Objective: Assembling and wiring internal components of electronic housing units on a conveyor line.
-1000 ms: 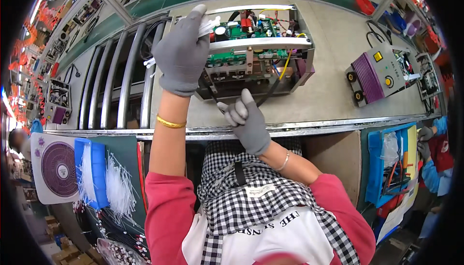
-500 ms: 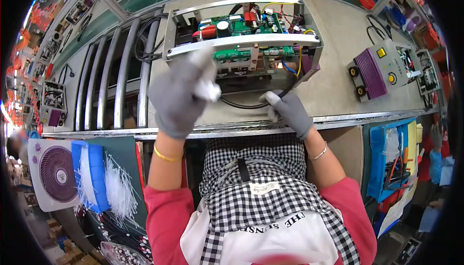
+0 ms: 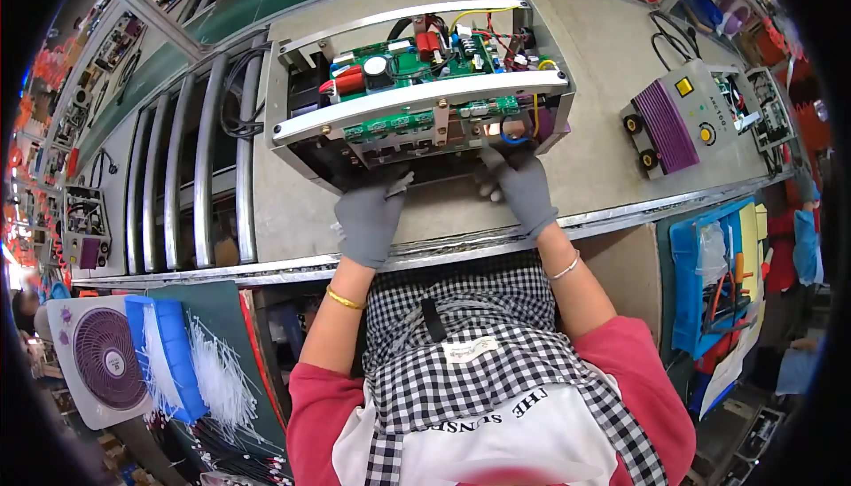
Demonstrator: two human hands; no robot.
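An open metal chassis (image 3: 417,101) with green circuit boards, red parts and coloured wires lies on the beige work surface (image 3: 292,211). My left hand (image 3: 366,218), in a grey glove, rests at the chassis's near edge, fingers touching its dark underside. My right hand (image 3: 521,186), also gloved, grips the near right corner of the chassis, by the black and blue wires.
A grey box with a purple ribbed front (image 3: 678,123) stands to the right. Metal rollers (image 3: 191,176) run on the left. Below the bench are a blue bin of white cable ties (image 3: 191,366), a small fan (image 3: 97,371) and a blue tool tray (image 3: 718,282).
Both hands came down from above the chassis to its near edge. The left hand dropped from the board area; the right hand moved right onto the corner. The chassis shifted slightly.
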